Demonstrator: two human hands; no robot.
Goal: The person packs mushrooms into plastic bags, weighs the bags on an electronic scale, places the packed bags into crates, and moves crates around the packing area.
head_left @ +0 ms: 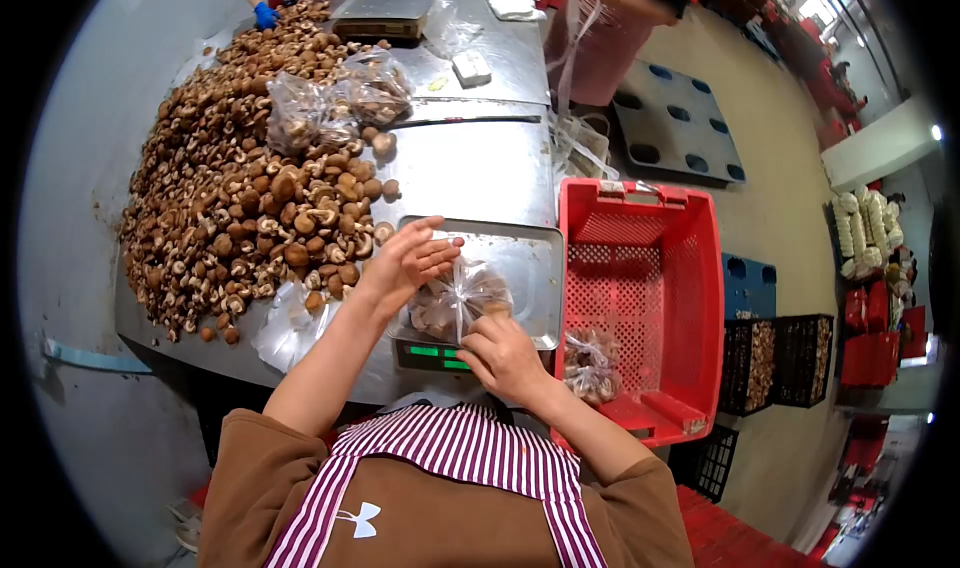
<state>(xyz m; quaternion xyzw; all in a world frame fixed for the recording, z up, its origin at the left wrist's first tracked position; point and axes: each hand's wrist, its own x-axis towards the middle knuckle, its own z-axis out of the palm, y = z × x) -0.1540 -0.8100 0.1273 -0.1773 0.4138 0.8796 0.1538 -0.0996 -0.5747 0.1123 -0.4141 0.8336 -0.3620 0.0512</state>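
Observation:
A clear plastic bag of mushrooms [436,306] rests on the metal tray of a scale [539,268], whose green display is lit. My left hand [410,260] is over the bag's upper left side, fingers apart and holding nothing. At the bag's right side, my right hand [500,358] has its fingers pinched together near the white knotted plastic; what lies between them is too small to make out. To the left spreads a big heap of loose brown mushrooms [240,198], with two filled bags [375,86] on it.
A red crate [702,298] with a bagged bundle inside stands right of the scale. Empty plastic bags [292,330] lie at the table's near edge. Another scale [385,6] is at the back. A co-worker's blue gloves [266,15] touch the heap; another person stands beyond the table.

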